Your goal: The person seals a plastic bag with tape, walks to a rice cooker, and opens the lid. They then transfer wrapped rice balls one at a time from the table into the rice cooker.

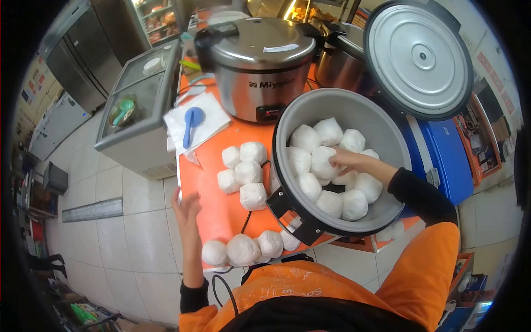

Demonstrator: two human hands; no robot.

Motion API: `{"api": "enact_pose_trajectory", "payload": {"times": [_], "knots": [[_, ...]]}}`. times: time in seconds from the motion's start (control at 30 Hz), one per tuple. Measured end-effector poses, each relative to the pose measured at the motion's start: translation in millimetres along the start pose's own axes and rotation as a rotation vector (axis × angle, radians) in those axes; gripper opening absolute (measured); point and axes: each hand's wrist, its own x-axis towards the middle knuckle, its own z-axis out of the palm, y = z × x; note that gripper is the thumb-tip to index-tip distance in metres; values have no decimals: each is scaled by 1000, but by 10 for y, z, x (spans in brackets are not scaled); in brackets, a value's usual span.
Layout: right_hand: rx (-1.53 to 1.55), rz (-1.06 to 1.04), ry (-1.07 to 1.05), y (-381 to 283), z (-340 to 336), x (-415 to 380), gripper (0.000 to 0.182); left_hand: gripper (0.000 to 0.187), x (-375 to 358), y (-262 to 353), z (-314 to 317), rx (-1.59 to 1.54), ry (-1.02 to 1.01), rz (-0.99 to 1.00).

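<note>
My right hand (354, 161) reaches into the grey inner pot of an open rice cooker (395, 135). Its fingers are closed on the side of a round white wrapped bundle (321, 161), which sits among several similar bundles (354, 205) in the pot. My left hand (188, 209) is at the left edge of the orange table (207, 182), fingers apart and holding nothing. Nearest to it, a group of white wrapped bundles (249, 172) sits on the tabletop. A row of more bundles (243, 250) lines the table's front edge.
A shut Miyako rice cooker (263, 72) stands behind, beside another steel cooker (345, 63). The open cooker's round lid (420, 58) is raised at the back right. A blue spoon (191, 126) lies on white paper (213, 113). A blue cooler (451, 160) stands right.
</note>
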Motion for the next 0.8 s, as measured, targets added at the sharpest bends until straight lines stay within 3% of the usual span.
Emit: {"api": "enact_pose_trajectory", "payload": {"times": [0.13,0.2,0.3,0.37,0.4,0.43,0.5,0.6,0.7,0.73,0.8], "knots": [[-163,-175,157,-22,84,52,63,48,-310,-426,-364,18,89,-232],[-231,-185,179,55,126,235,63,43,-278,-530,-327,100,-106,-191],[-693,-120,229,-184,104,61,63,35,27,-920,-43,244,-334,-83],[-791,-141,162,-345,74,-60,62,42,426,-1467,163,352,-345,-45],[-837,-150,130,-384,72,-108,62,46,646,-1815,291,446,-258,61],[-900,-239,236,-361,88,-152,60,50,831,-2000,403,539,-174,170],[-1017,-407,461,-284,93,-266,56,61,1077,-1868,600,477,-274,17],[-860,-468,640,-433,136,-660,50,68,1365,-1691,765,752,-464,-98],[-592,-584,687,-480,91,-1066,44,71,1248,-1508,926,825,-184,102],[-544,-625,719,-437,47,-1193,43,69,1209,-1418,939,790,-184,43],[-447,-715,769,-350,7,-1415,40,64,1025,-1265,899,879,-432,-6]]}}
